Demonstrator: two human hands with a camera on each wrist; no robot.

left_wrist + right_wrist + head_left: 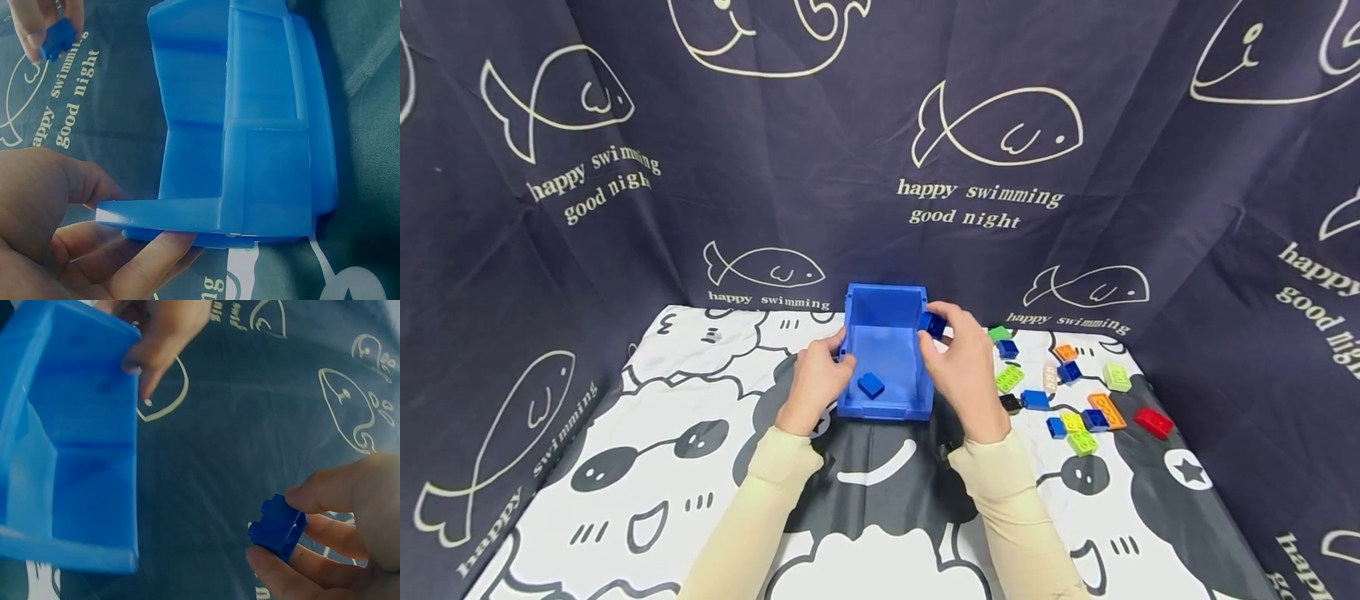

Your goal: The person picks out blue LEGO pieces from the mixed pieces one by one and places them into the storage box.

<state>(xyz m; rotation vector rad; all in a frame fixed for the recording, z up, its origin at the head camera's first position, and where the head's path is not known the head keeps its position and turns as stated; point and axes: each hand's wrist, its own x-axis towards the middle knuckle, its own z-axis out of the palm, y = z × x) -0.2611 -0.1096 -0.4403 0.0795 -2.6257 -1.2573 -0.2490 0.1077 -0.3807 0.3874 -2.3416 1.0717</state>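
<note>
A blue plastic bin [883, 346] stands in the middle with its open side up, and one blue brick [871, 385] lies inside near its front. My left hand [822, 371] grips the bin's left wall, thumb inside and fingers outside, as the left wrist view shows with the wall [169, 215] between them. Thumb and fingers of my right hand [958, 358] pinch a dark blue toy brick [277, 526] with studs. In the head view that brick is at the bin's right rim; the right wrist view shows a gap between it and the bin [94, 481].
Several loose bricks lie to the right of the bin, among them a red brick [1153, 422], an orange brick [1107, 411] and a lime brick [1010, 379]. A dark fish-print curtain [850, 192] rises behind the cartoon-print cloth [700, 492].
</note>
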